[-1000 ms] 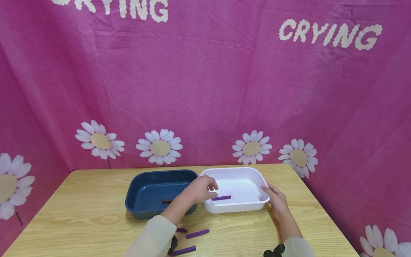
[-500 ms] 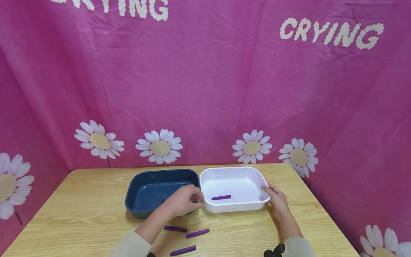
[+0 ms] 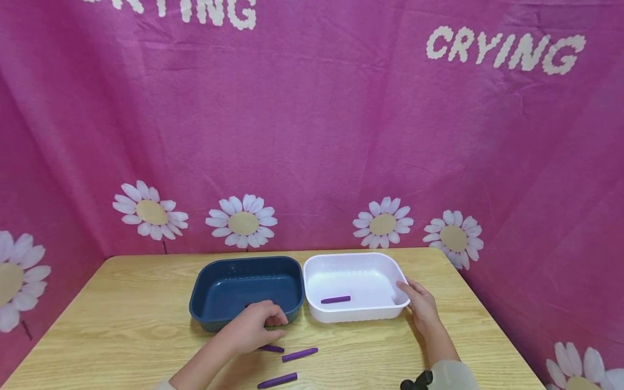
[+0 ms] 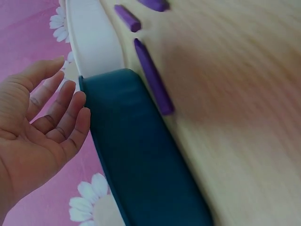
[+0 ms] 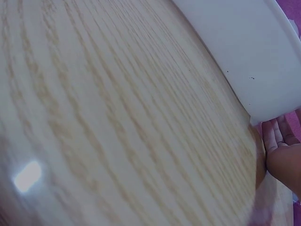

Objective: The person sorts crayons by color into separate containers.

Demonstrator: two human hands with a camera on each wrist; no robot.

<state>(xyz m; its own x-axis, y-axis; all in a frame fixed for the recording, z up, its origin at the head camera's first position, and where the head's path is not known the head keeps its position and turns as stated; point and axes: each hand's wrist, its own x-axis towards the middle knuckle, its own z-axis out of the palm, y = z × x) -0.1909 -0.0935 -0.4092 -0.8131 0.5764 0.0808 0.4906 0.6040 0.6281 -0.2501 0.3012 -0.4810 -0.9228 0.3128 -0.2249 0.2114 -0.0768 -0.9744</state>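
My left hand [image 3: 257, 327] hovers over the front edge of a dark blue plastic basin [image 3: 208, 325], its fingers loosely bent and holding nothing. In the left wrist view the palm and relaxed fingers of that hand [image 4: 42, 122] show beside the basin's wall. My right hand [image 3: 423, 306] grips the right side of a white basin [image 3: 358, 314], thumb over the rim and fingers outside. One purple crayon [image 3: 335, 299] lies inside the white basin. Three more lie on the table: a crayon [image 3: 273, 349] partly behind my left hand, a middle crayon [image 3: 299, 355] and a nearer crayon [image 3: 277, 380].
Both basins stand side by side toward the back of the wooden table [image 3: 122, 314]. Behind it hangs a pink cloth [image 3: 312, 135] with daisies and lettering. A small dark bit shows in the blue basin, mostly covered by my left hand.
My left hand has drawn back from the white basin, moving left and toward me over the blue basin's front edge. The crayon in the white basin lies still, and my right hand keeps its grip.
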